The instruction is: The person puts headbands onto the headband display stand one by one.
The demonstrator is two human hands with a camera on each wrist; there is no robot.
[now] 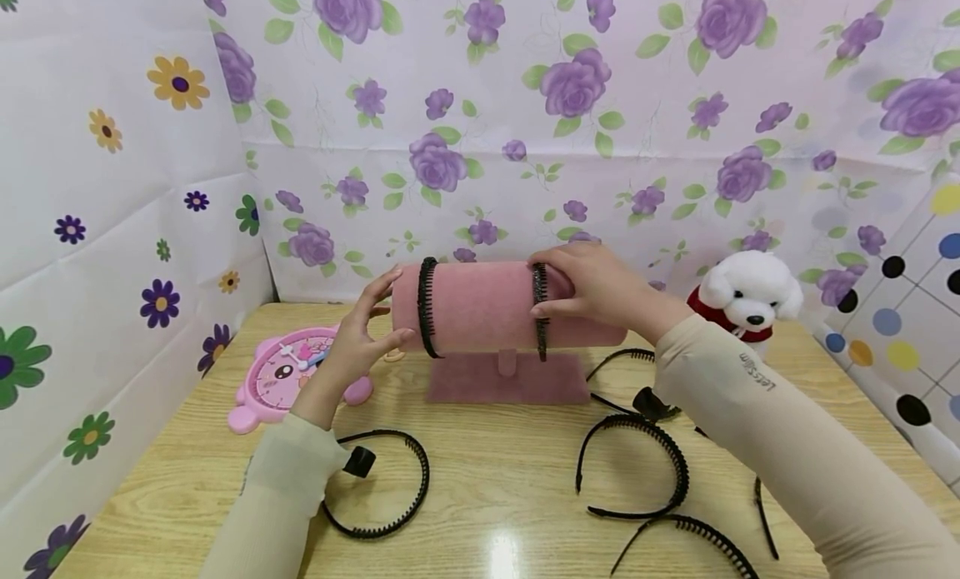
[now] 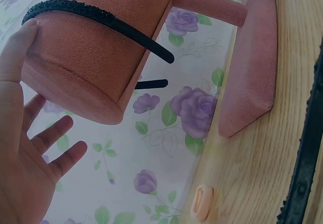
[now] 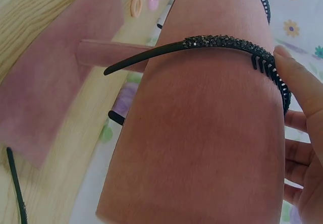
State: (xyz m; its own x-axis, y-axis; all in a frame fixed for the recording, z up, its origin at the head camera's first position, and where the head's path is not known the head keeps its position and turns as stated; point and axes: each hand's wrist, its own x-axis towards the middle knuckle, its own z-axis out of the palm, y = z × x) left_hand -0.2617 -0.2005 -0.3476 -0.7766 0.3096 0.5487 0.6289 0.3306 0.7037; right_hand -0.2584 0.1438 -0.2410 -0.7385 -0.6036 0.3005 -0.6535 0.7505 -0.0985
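Observation:
A pink velvety roll display stand (image 1: 483, 308) stands upright on its base, with two black toothed headbands around it. The left headband (image 1: 426, 308) sits near the roll's left end and has a beaded top in the left wrist view. My left hand (image 1: 352, 341) is at that end, thumb touching the roll beside the headband, other fingers spread and mostly straight. Toward the right end is the glittery headband (image 3: 222, 42). My right hand (image 1: 592, 283) pinches it, thumb against its side, other fingers partly hidden by the roll.
Several loose black headbands, including one headband (image 1: 678, 462), lie at the right of the wooden table (image 1: 480, 479). Another headband (image 1: 423, 479) lies near the left forearm. A pink clock (image 1: 273, 379) is at left, a white plush dog (image 1: 750, 287) at right.

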